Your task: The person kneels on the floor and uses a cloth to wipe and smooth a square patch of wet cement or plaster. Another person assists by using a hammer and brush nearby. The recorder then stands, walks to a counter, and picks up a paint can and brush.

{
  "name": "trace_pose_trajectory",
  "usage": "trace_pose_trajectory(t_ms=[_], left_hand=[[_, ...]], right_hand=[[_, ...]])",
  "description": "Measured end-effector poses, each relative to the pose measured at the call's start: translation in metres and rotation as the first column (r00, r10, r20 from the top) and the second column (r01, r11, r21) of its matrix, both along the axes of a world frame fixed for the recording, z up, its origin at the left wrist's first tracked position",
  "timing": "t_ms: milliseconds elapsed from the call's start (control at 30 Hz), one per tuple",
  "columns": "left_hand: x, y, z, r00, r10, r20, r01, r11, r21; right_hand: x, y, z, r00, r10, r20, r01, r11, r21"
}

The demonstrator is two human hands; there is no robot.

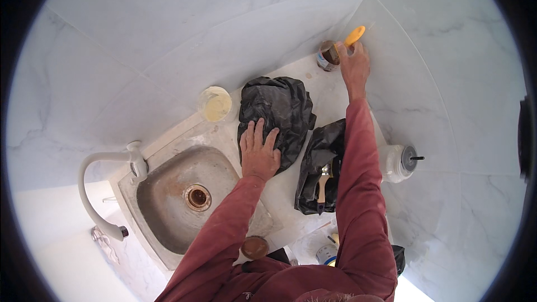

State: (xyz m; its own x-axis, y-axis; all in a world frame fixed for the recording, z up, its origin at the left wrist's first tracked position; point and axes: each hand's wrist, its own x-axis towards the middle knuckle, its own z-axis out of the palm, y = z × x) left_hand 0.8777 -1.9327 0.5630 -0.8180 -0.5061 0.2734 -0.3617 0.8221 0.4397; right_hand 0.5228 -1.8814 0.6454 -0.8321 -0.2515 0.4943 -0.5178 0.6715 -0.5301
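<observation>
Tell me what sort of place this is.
Probably a kitchen or utility corner under finishing work: there's a stained sink with a curved pale faucet, marble-patterned walls, and a yellow-handled brush in the right hand.

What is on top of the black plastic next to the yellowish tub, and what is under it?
The left hand rests on the plastic. Around it the counter shows; anything underneath is covered and cannot be seen.
</observation>
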Motion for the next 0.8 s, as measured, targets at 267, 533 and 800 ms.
trace_pose_trajectory(t_ms=[267, 533, 800], left_hand=[[-0.001, 0.002, 0.001, 1.000, 0.000, 0.006, 0.000, 1.000, 0.007], [0.002, -0.002, 0.001, 1.000, 0.013, 0.007, -0.013, 1.000, -0.001], [-0.004, 0.001, -0.003, 1.000, -0.009, 0.023, 0.010, 0.998, -0.056]], right_hand=[[0.019, -0.016, -0.025, 0.971, -0.041, 0.237, 0.026, 0.997, 0.069], [0.027, -0.028, -0.027, 0.958, 0.043, 0.283, -0.045, 0.999, -0.001], [-0.004, -0.004, -0.063, 0.988, 0.071, 0.134, -0.061, 0.995, -0.077]])
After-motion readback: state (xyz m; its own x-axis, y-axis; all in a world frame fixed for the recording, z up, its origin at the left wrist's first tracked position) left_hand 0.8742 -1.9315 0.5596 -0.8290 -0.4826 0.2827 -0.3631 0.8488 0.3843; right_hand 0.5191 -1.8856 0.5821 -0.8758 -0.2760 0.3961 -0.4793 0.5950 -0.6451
